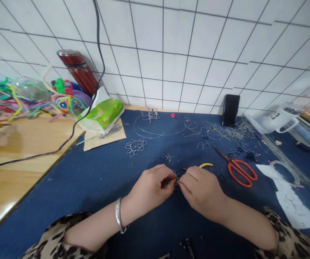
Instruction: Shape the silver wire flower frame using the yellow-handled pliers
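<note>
Thin silvery wire [176, 176] shows between my two hands, low over the dark blue mat [95, 187]. My left hand [153, 183] pinches it from the left with thumb and fingertips. From the right, my right hand [202, 190] pinches the same wire, its fingers curled. Most of the wire piece is hidden by the fingers. A yellow-handled tool [205, 165] lies just behind my right hand, its other end partly covered. Beyond my hands lie a small bent wire piece [168, 157] and a flower-shaped wire piece [135, 147].
Orange-handled scissors [241, 172] lie at right, near white paper [295, 201] and a tape-like ring [284, 172]. Loose wire [232, 131], a phone [230, 110] and a mug [277, 118] stand farther back. A tissue pack [103, 115] and black cable [74, 126] are at left.
</note>
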A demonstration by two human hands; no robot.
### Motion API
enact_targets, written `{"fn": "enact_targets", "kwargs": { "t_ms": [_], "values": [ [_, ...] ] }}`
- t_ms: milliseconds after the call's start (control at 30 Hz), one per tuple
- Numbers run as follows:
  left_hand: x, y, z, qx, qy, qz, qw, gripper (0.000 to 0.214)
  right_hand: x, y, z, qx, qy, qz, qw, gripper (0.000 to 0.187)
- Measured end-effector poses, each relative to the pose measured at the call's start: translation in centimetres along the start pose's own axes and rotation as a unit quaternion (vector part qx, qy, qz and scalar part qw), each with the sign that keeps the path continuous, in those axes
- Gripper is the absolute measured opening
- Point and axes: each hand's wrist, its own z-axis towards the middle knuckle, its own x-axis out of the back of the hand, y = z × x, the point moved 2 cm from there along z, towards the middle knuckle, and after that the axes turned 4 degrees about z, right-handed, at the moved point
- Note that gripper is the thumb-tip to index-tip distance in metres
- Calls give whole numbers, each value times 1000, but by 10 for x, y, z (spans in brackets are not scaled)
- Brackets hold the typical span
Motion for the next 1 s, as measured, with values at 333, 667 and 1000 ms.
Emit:
{"fn": "enact_targets", "kwargs": {
  "t_ms": [333, 667, 1000],
  "values": [
    [1, -1, 2, -3, -21, -33, 999, 15, 4, 7, 3, -74, -13, 181, 981, 10],
    [3, 1, 3, 25, -59, -74, 995, 15, -3, 23, 10, -254, -65, 447, 855, 6],
    [-4, -2, 5, 65, -97, -126, 985, 14, 0, 20, 12, -281, -49, 440, 852, 12]
  ]
}}
